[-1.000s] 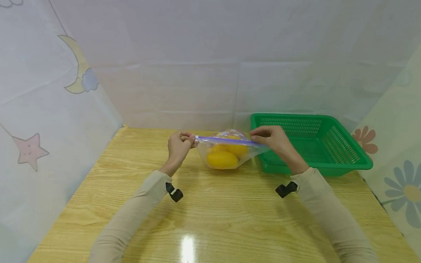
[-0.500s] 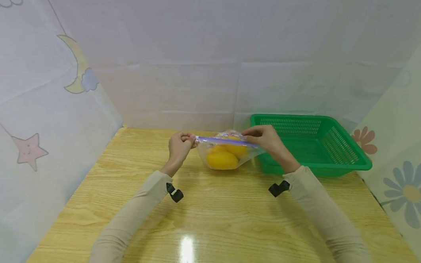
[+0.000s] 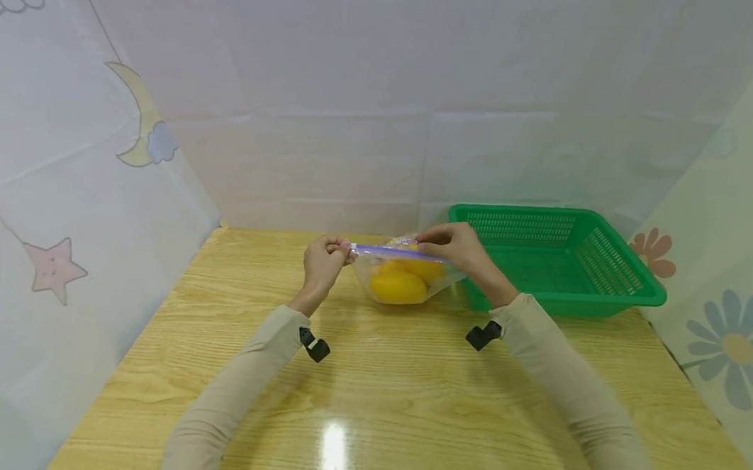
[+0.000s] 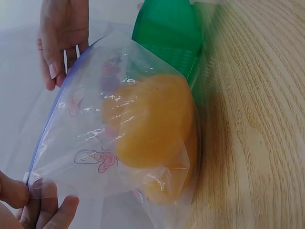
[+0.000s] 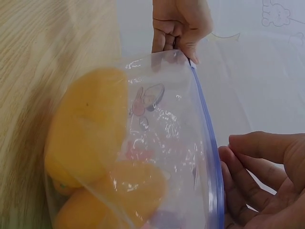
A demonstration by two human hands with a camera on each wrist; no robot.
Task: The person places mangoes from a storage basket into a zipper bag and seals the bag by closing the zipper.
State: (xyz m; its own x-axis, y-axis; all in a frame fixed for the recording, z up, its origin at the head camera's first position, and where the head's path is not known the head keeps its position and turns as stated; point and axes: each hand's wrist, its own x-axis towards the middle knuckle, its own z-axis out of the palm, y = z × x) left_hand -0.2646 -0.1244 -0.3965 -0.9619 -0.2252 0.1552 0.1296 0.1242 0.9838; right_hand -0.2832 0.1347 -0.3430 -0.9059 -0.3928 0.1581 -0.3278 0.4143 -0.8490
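A clear zip bag with a purple zip strip and small printed figures stands on the table, holding several yellow mangoes. My left hand pinches the bag's left top corner, beside a small white tab at the zip's end. Along the zip's right part hovers my right hand. In the right wrist view its thumb and fingers are loosely bent close beside the strip, the thumb off it; whether a fingertip touches the plastic is hard to tell. The bag's right top corner droops free.
A green plastic basket with slotted walls stands at the table's back right, just beyond the bag. Behind the wooden table hangs a pale cloth backdrop, with printed cloth at both sides.
My right hand has moved left along the zip, away from the bag's right corner, which has sagged a little. The left hand has stayed at its corner almost unmoved.
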